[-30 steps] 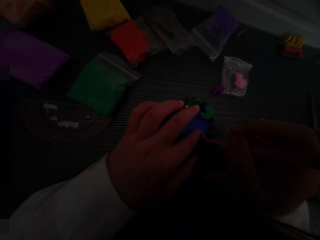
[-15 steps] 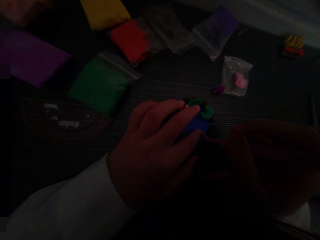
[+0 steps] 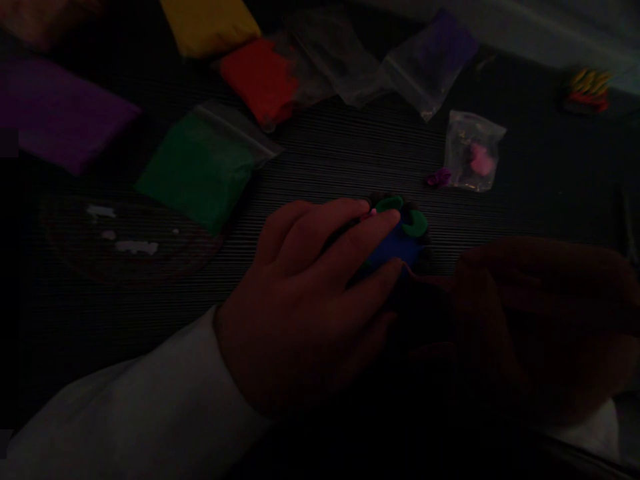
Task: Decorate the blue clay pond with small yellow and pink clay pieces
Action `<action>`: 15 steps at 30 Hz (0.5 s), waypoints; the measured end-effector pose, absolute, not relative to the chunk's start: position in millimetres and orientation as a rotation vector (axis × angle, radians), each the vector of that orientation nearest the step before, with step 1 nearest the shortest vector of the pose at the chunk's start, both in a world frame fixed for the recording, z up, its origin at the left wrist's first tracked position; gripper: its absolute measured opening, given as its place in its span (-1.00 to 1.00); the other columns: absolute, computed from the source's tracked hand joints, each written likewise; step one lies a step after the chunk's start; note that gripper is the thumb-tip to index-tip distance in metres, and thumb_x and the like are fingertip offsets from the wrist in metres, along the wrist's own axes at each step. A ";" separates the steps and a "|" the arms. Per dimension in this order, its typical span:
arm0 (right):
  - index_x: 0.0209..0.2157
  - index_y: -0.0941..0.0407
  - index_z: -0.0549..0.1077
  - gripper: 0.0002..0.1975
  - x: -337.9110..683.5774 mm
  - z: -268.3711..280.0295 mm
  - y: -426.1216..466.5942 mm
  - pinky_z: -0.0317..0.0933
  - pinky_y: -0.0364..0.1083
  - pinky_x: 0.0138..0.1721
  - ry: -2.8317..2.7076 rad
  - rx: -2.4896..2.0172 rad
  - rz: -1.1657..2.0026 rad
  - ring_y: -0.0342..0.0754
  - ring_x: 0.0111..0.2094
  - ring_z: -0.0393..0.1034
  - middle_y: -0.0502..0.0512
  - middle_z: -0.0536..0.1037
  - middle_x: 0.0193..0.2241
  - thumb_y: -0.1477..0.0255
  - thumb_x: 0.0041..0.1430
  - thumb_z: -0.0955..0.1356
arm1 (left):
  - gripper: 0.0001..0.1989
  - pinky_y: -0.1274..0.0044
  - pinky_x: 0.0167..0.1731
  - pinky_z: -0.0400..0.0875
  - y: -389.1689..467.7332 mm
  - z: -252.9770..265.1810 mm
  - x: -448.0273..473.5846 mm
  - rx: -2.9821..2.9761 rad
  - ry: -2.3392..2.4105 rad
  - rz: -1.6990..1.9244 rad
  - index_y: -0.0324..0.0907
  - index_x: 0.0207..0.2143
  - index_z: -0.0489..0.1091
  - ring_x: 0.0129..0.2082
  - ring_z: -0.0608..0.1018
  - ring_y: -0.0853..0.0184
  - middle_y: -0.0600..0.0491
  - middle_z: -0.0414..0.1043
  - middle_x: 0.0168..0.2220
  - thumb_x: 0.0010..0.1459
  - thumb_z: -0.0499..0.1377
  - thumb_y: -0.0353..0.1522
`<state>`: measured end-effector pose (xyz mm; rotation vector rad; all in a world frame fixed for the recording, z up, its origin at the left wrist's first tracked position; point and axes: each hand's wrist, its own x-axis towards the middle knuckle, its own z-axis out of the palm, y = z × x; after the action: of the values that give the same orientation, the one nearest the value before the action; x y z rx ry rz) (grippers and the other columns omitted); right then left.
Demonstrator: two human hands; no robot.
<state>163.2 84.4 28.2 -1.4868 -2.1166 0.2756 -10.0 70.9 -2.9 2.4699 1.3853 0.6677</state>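
Observation:
The picture is very dark. A round blue clay piece (image 3: 397, 250) lies on the dark table, with green curved bits (image 3: 415, 224), a small pink bit and a rim of dark beads. My left hand (image 3: 305, 293) covers its left side, fingers curved over it and holding it against the table. From the right, my right hand (image 3: 540, 327) is closed around a slim reddish modelling tool (image 3: 433, 280). The tool's thin tip meets the edge of the blue clay by my left fingertip. My palm and the shadow hide the lower part of the piece.
Bags of purple (image 3: 65, 113), green (image 3: 200, 167), yellow (image 3: 210, 30) and red clay (image 3: 263, 80) lie left and behind. A small bag with pink clay (image 3: 475, 153) and a purple lump (image 3: 439, 177) are beyond. White scraps sit on a clear round sheet (image 3: 135, 277). A yellow-red object (image 3: 587, 90) stands far right.
Both hands stay nearly where they were. The tool's tip has shifted very slightly at the clay's edge, and the view has moved a little.

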 end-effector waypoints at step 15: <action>-0.36 0.06 0.31 -0.86 163.2 29.7 86.8 0.16 -0.20 -0.65 -2.145 -1.482 0.292 -0.23 -0.61 0.22 -0.08 0.38 -0.52 0.48 -0.05 0.28 | -0.68 0.23 -0.02 0.06 71.3 -2.6 -9.7 2.458 1.395 0.661 -0.12 -0.16 0.29 0.03 0.18 0.11 0.06 0.13 0.06 0.01 0.02 -0.25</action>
<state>163.2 86.8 29.7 -1.4820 -2.1452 0.2916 -9.7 71.3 -2.6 2.4578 1.3950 0.6606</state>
